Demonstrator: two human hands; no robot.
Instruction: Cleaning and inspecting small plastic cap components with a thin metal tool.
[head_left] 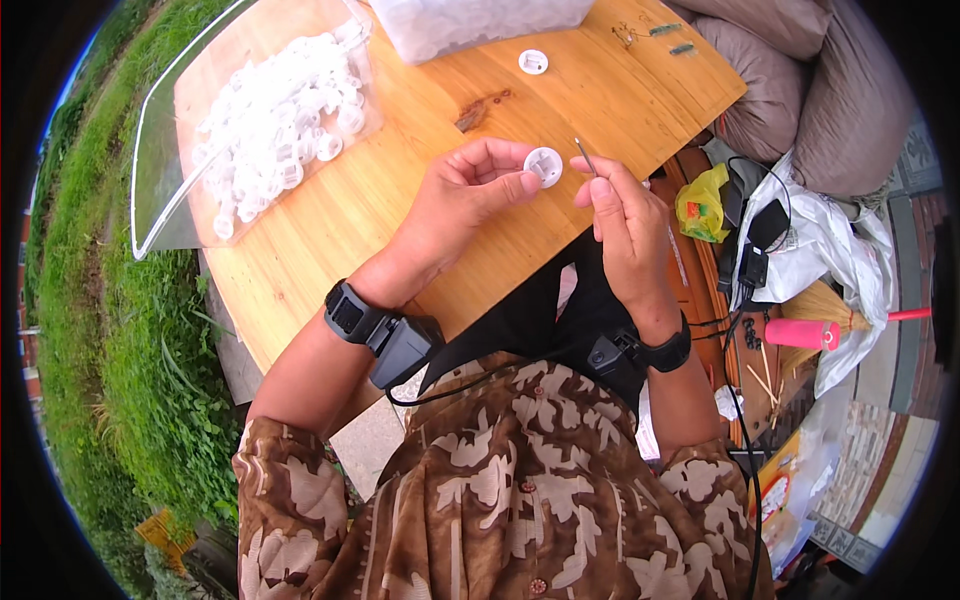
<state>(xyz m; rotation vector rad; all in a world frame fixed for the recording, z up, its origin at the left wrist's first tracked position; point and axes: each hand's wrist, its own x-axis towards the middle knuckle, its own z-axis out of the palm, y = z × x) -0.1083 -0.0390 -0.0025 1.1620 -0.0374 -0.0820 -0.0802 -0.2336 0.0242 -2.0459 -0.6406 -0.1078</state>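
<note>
Between the thumb and fingers of my left hand (468, 192) is a small round white plastic part (543, 167), its recessed face turned up toward me. My right hand (627, 225) pinches a thin metal tool (584, 155), like a slim pick or tweezers, whose tip points up and away, just right of the part and apart from it. Both hands are above the near edge of the wooden table (420, 110). A similar round white part (533, 62) lies alone farther back on the tabletop.
A clear plastic bin (160, 215) at the left holds many white parts (275, 130). A translucent white tub (480, 25) stands at the back. Small thin pieces (680, 48) lie far right. Grey sacks (850, 110), a yellow bag (703, 203) and a pink bottle (800, 335) are to the right.
</note>
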